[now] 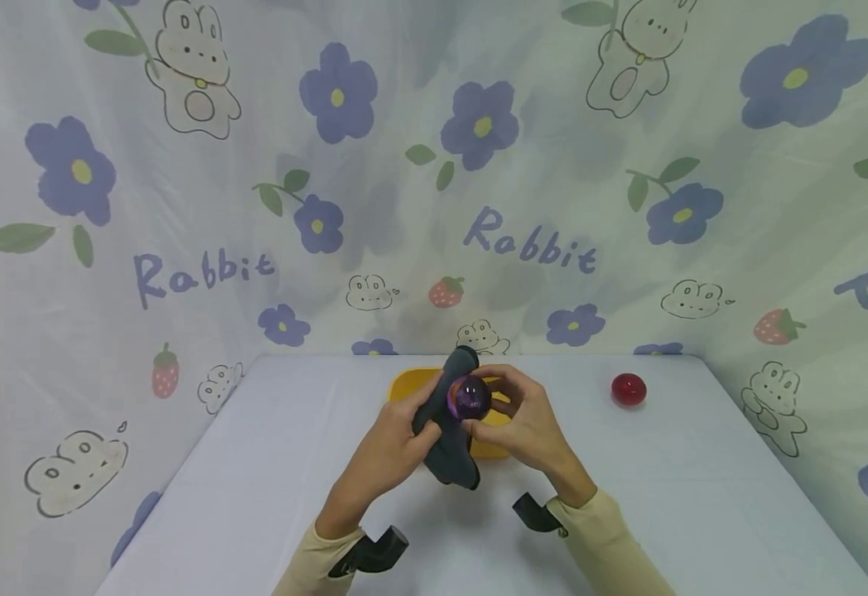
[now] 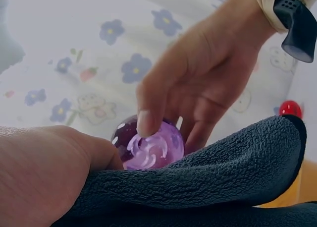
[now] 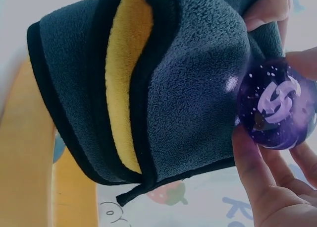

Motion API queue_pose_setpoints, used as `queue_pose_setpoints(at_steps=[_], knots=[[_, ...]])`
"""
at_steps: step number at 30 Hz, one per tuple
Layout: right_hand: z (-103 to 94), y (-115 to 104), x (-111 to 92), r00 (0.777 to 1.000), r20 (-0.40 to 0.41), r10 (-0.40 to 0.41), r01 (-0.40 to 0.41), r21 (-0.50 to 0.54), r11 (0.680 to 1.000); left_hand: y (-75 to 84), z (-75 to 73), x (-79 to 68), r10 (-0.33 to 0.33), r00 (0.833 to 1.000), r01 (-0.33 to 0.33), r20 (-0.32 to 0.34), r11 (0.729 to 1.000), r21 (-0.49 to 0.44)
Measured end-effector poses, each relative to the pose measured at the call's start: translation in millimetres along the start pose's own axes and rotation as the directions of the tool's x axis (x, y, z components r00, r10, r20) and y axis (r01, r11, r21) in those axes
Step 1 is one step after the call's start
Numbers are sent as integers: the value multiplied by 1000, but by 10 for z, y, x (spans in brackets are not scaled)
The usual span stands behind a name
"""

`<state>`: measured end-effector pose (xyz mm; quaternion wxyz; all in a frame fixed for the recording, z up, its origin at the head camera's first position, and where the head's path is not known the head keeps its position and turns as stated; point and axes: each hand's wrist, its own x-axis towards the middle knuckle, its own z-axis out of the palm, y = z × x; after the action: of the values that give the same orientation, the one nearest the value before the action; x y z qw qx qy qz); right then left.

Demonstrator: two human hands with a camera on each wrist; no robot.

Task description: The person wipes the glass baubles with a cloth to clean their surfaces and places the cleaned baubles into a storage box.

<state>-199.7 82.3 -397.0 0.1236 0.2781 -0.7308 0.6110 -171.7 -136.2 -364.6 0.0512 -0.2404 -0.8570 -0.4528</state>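
My left hand (image 1: 393, 447) grips a folded dark grey cloth (image 1: 449, 451) with black edging; its yellow inner side shows in the right wrist view. A clear purple ball (image 1: 472, 398) with a pale swirl inside is pinched between the thumb and fingers of my right hand (image 1: 525, 418). The ball (image 3: 277, 104) is up against the cloth (image 3: 193, 88), both raised in front of a yellow container. In the left wrist view the cloth (image 2: 198, 187) hides the lower part of the ball (image 2: 153, 147).
Behind the hands stands the yellow container (image 1: 412, 381) on the white table (image 1: 277, 447), largely covered by them. A red ball (image 1: 629, 389) lies at the table's back right. A curtain printed with rabbits and flowers (image 1: 374, 207) hangs around the table.
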Motion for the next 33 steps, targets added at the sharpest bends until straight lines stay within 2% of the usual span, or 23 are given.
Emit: queue_pose_setpoints(at_steps=[13, 20, 33], knots=[[-43, 21, 17, 999, -35, -29, 28, -11, 1000, 0, 4, -21, -7, 999, 7, 31, 1000, -5], [-112, 69, 32, 999, -49, -18, 17, -23, 1000, 38, 5, -43, -42, 997, 43, 57, 999, -16], [-177, 100, 48, 998, -10, 58, -59, -114, 992, 99, 3, -67, -40, 999, 41, 10, 999, -27]])
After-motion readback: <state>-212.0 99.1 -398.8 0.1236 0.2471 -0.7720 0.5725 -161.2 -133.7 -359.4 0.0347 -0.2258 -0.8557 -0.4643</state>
